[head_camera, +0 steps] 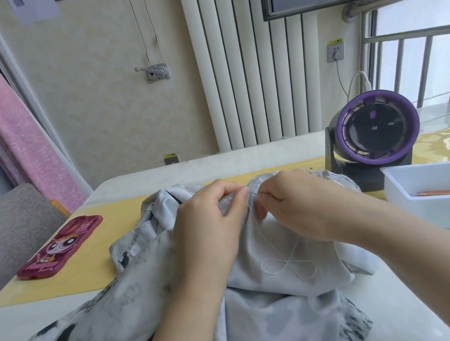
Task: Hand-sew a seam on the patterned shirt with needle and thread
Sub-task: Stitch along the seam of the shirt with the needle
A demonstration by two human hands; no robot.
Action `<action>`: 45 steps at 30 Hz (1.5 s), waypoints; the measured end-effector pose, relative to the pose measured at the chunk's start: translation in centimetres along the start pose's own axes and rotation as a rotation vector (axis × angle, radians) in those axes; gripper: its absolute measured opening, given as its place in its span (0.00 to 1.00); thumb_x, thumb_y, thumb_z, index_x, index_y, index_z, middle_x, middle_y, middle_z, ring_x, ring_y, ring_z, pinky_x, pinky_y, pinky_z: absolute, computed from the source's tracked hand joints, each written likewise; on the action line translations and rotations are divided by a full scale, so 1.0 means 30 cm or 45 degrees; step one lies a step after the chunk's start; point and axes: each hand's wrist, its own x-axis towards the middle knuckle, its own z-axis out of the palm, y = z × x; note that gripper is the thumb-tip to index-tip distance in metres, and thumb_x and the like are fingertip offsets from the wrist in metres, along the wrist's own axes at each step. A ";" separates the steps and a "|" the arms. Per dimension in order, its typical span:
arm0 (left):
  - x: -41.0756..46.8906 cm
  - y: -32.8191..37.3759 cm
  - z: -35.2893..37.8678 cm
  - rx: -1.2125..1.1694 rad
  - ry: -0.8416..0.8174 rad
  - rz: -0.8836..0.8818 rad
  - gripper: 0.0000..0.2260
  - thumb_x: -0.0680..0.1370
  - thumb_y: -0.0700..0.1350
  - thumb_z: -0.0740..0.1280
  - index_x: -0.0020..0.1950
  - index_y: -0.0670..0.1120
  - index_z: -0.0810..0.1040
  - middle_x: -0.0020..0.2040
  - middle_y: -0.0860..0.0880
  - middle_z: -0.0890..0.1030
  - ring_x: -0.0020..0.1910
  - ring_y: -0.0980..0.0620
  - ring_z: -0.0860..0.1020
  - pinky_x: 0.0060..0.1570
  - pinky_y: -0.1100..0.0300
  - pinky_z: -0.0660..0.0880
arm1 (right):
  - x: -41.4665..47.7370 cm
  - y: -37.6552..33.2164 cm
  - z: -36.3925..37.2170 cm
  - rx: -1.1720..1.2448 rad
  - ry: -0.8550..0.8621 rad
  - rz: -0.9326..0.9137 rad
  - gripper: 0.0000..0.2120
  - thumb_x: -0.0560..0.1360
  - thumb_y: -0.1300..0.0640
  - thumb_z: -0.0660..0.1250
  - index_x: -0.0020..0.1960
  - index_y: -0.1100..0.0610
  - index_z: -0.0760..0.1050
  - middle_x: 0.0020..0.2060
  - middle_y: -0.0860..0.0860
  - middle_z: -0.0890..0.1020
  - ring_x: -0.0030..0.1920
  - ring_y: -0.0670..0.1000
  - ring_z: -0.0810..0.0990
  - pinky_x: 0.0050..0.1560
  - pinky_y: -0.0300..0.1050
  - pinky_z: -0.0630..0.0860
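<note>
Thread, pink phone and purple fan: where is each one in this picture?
thread (289,262), head view, where its loose loops cross.
pink phone (60,247), head view, middle of its cartoon back.
purple fan (374,129), head view, centre of its dark front.

smooth grey cloth shirt (274,321), glossy white table (423,315), white plastic tray (447,209)

The left hand (209,224) and right hand (296,208) extend from bare forearms (182,313), nails seemingly short.
</note>
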 end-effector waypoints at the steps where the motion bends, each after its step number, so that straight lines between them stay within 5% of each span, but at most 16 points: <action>1: -0.006 0.008 0.005 0.037 -0.002 0.074 0.05 0.74 0.49 0.68 0.39 0.52 0.81 0.40 0.60 0.82 0.42 0.62 0.79 0.45 0.64 0.74 | 0.005 0.003 0.007 0.006 0.024 -0.010 0.16 0.80 0.55 0.52 0.47 0.58 0.78 0.44 0.54 0.80 0.47 0.56 0.76 0.48 0.47 0.72; 4: -0.016 0.022 0.020 -0.066 -0.036 0.069 0.08 0.75 0.44 0.69 0.37 0.53 0.80 0.38 0.60 0.81 0.40 0.63 0.79 0.43 0.67 0.73 | 0.016 0.012 0.017 0.092 0.074 -0.027 0.15 0.80 0.55 0.53 0.45 0.59 0.77 0.37 0.52 0.79 0.42 0.54 0.75 0.42 0.44 0.71; 8: 0.010 0.001 0.010 -0.433 0.012 -0.296 0.06 0.76 0.42 0.69 0.40 0.52 0.80 0.36 0.58 0.82 0.38 0.66 0.78 0.42 0.74 0.71 | 0.026 0.019 0.001 0.304 0.171 -0.092 0.10 0.79 0.55 0.58 0.43 0.54 0.74 0.29 0.50 0.79 0.26 0.42 0.72 0.28 0.35 0.67; 13: 0.018 -0.010 0.003 -0.684 0.058 -0.473 0.04 0.76 0.42 0.67 0.43 0.48 0.80 0.35 0.58 0.83 0.38 0.68 0.78 0.41 0.76 0.70 | 0.016 0.007 -0.020 0.429 0.285 -0.283 0.06 0.78 0.58 0.61 0.45 0.52 0.76 0.36 0.45 0.82 0.30 0.37 0.74 0.34 0.29 0.68; 18: 0.018 -0.012 -0.001 -0.786 0.060 -0.489 0.04 0.77 0.42 0.67 0.45 0.44 0.81 0.41 0.50 0.84 0.43 0.58 0.80 0.48 0.69 0.75 | 0.007 0.023 -0.027 0.482 0.098 -0.410 0.04 0.77 0.55 0.66 0.46 0.49 0.80 0.33 0.36 0.80 0.35 0.48 0.77 0.39 0.34 0.72; 25: 0.011 0.025 0.003 -0.907 -0.052 -0.402 0.05 0.77 0.40 0.65 0.43 0.44 0.80 0.37 0.52 0.84 0.40 0.59 0.80 0.43 0.70 0.74 | 0.026 0.035 0.006 0.546 0.351 -0.421 0.07 0.71 0.59 0.72 0.43 0.50 0.75 0.36 0.44 0.82 0.36 0.47 0.80 0.39 0.34 0.73; 30: 0.011 0.018 0.007 -0.900 -0.072 -0.394 0.06 0.76 0.40 0.67 0.41 0.47 0.80 0.37 0.52 0.81 0.40 0.57 0.78 0.46 0.67 0.74 | 0.024 0.053 -0.067 0.584 0.469 -0.255 0.09 0.74 0.50 0.68 0.40 0.55 0.78 0.31 0.46 0.81 0.27 0.39 0.74 0.31 0.34 0.69; 34: 0.003 0.018 0.006 -0.920 -0.143 -0.367 0.04 0.75 0.41 0.66 0.41 0.46 0.80 0.37 0.51 0.81 0.41 0.57 0.78 0.46 0.67 0.75 | 0.040 0.059 -0.035 0.448 0.361 -0.107 0.12 0.77 0.48 0.64 0.36 0.50 0.78 0.31 0.43 0.75 0.29 0.35 0.72 0.33 0.29 0.65; 37: 0.003 0.017 0.002 -0.932 -0.200 -0.341 0.04 0.74 0.44 0.67 0.43 0.45 0.80 0.39 0.50 0.82 0.43 0.55 0.78 0.49 0.64 0.75 | 0.039 0.050 -0.019 0.799 0.307 -0.087 0.08 0.75 0.50 0.68 0.37 0.48 0.80 0.30 0.43 0.78 0.28 0.39 0.70 0.35 0.33 0.66; 40: 0.005 0.013 -0.001 -0.913 -0.214 -0.329 0.05 0.72 0.46 0.67 0.42 0.46 0.80 0.38 0.52 0.82 0.42 0.56 0.78 0.48 0.64 0.74 | 0.034 0.044 -0.033 1.066 0.218 -0.033 0.07 0.73 0.52 0.70 0.40 0.55 0.82 0.34 0.65 0.78 0.36 0.51 0.70 0.39 0.45 0.66; 41: 0.006 0.011 0.001 -0.907 -0.218 -0.331 0.03 0.74 0.44 0.67 0.42 0.46 0.80 0.37 0.53 0.82 0.41 0.58 0.78 0.47 0.67 0.74 | 0.036 0.045 -0.038 1.106 0.218 -0.030 0.07 0.74 0.53 0.70 0.40 0.56 0.82 0.35 0.65 0.78 0.37 0.52 0.70 0.41 0.46 0.65; 43: 0.008 0.007 0.004 -0.884 -0.217 -0.331 0.04 0.76 0.40 0.66 0.42 0.46 0.79 0.36 0.55 0.81 0.39 0.60 0.77 0.45 0.69 0.73 | 0.040 0.048 -0.048 1.117 0.277 0.010 0.09 0.76 0.55 0.66 0.39 0.54 0.80 0.29 0.46 0.79 0.33 0.44 0.71 0.41 0.40 0.66; 45: 0.008 0.003 0.007 -0.877 -0.220 -0.327 0.05 0.76 0.40 0.66 0.42 0.46 0.79 0.36 0.55 0.81 0.39 0.61 0.77 0.44 0.70 0.73 | 0.042 0.050 -0.054 1.048 0.294 0.051 0.10 0.77 0.53 0.64 0.42 0.54 0.81 0.33 0.42 0.81 0.28 0.38 0.72 0.37 0.35 0.66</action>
